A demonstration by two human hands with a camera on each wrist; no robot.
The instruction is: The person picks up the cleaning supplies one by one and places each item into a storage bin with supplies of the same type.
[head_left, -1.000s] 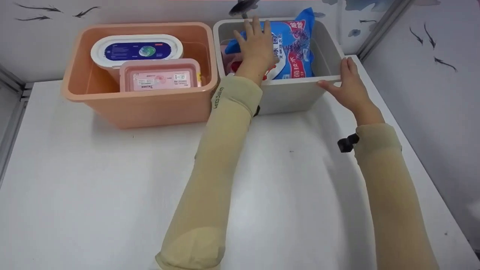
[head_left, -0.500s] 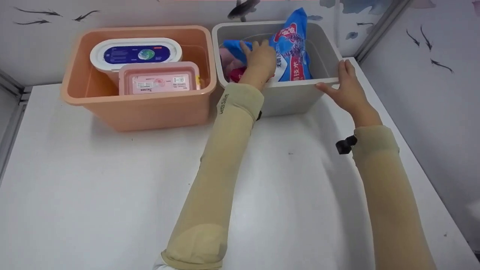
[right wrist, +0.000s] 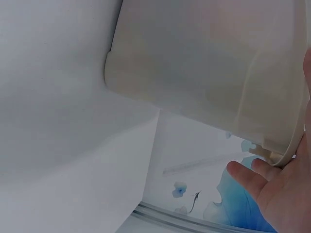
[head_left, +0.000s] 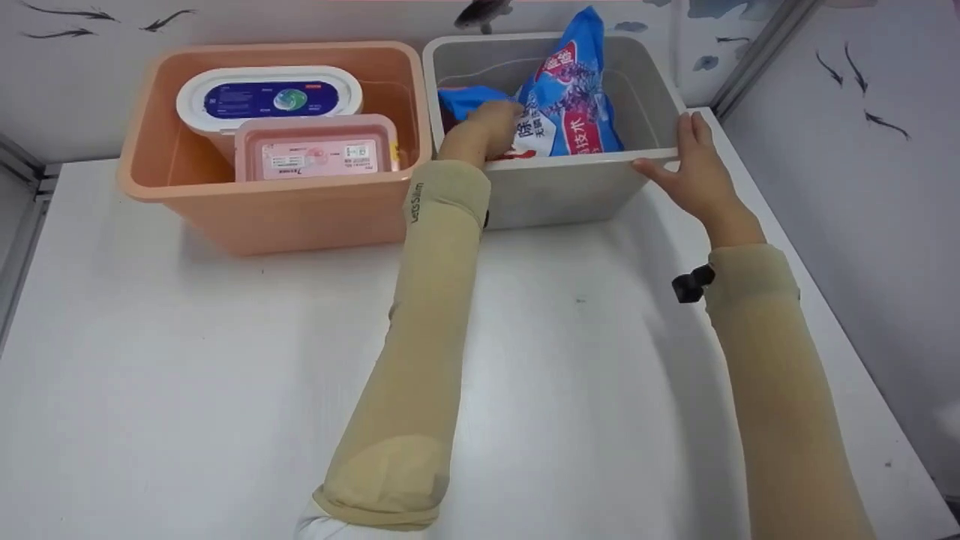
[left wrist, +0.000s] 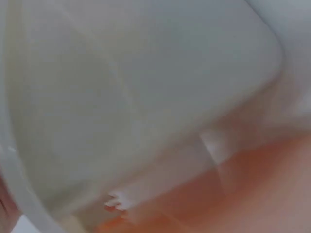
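Observation:
My left hand [head_left: 489, 127] reaches into the left part of the grey bin [head_left: 570, 191] in the head view. Its fingertips are hidden behind the bin's front wall and the hand itself. Right beside it leans a blue bag of laundry powder [head_left: 577, 97], tilted, its top corner above the rim. Another blue piece of packaging [head_left: 472, 99] shows behind the left hand. At the bin's front right corner, my right hand [head_left: 701, 172] touches the rim with fingers and thumb extended. In the right wrist view, fingers [right wrist: 248, 178] stretch past the bin's rim.
An orange bin [head_left: 285, 217] stands left of the grey one. Inside it are a white-lidded tub [head_left: 191, 101] with a dark blue label and a pink box [head_left: 315, 127]. Both bins stand on a white table [head_left: 525, 375] against a wall [head_left: 375, 19] with painted fish.
My left hand has gone from spread fingers over the bag down into the bin, and shifted left. The laundry powder bag has slid left and tilted. The right hand keeps its place.

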